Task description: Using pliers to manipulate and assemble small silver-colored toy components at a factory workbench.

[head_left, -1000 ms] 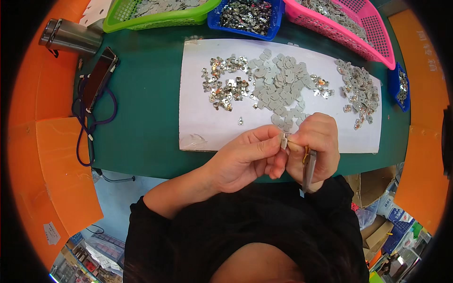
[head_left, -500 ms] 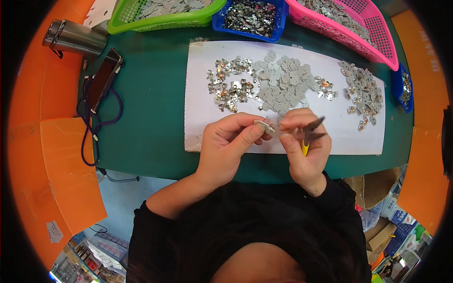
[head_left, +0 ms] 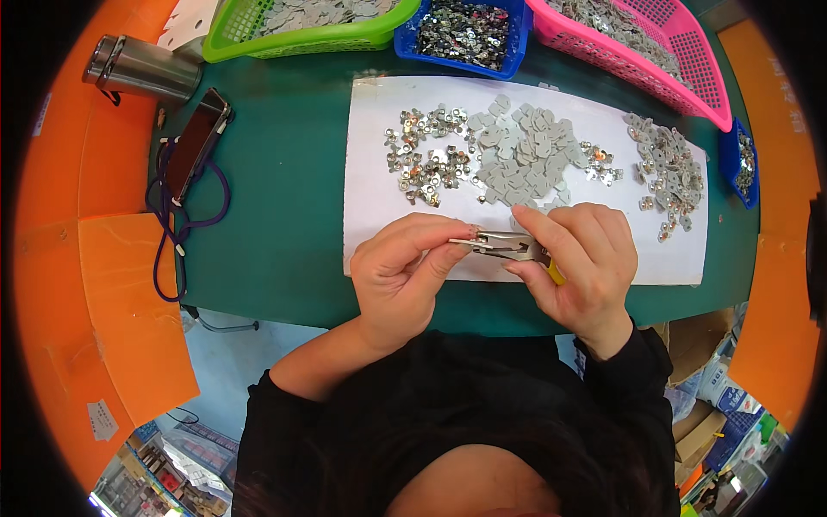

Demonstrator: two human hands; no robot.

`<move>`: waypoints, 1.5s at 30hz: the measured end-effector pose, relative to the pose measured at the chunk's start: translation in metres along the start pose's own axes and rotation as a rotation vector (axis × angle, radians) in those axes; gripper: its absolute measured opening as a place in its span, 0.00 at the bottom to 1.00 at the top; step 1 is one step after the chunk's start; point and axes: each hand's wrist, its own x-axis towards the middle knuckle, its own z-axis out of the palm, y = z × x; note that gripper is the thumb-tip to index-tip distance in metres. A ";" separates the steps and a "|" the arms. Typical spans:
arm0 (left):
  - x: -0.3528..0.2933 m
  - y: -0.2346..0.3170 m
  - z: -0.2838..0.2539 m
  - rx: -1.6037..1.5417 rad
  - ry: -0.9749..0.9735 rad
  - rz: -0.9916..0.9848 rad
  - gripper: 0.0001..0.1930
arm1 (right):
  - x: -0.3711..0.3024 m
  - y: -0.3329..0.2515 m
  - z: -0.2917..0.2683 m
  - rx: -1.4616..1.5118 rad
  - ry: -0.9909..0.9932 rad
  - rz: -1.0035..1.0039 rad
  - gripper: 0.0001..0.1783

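Between the thumb and forefinger of my left hand [head_left: 398,269], a small flat grey plate [head_left: 465,245] is pinched. My right hand [head_left: 590,269] is wrapped round yellow-handled pliers [head_left: 510,245]. The pliers' metal jaws point left and reach the plate at my left fingertips; whatever lies between the jaws is too small to make out. Both hands are over the near edge of a white board [head_left: 365,194]. Just beyond them lies a heap of grey plates [head_left: 527,159], with shiny metal clips [head_left: 426,168] spread to its left.
A small cluster of clips [head_left: 603,164] and a mixed pile [head_left: 670,172] lie to the right. Along the back stand a green basket [head_left: 301,45], a blue bin [head_left: 461,66] and a pink basket [head_left: 633,73]. A steel flask [head_left: 151,71] and a corded phone [head_left: 194,146] are at left.
My right hand has turned the pliers from pointing up and right to pointing left, bringing their jaws to the grey plate. My left hand still pinches the plate.
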 end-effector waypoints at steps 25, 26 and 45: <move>0.009 0.009 -0.005 -0.149 -0.059 -0.206 0.08 | 0.004 0.003 -0.018 0.488 -0.331 0.293 0.12; 0.008 0.011 -0.004 -0.217 -0.024 -0.270 0.10 | 0.010 0.002 -0.022 0.868 -0.592 0.519 0.15; 0.022 0.017 -0.020 -0.153 -0.287 -0.236 0.07 | 0.007 0.010 -0.017 1.549 -0.959 0.818 0.33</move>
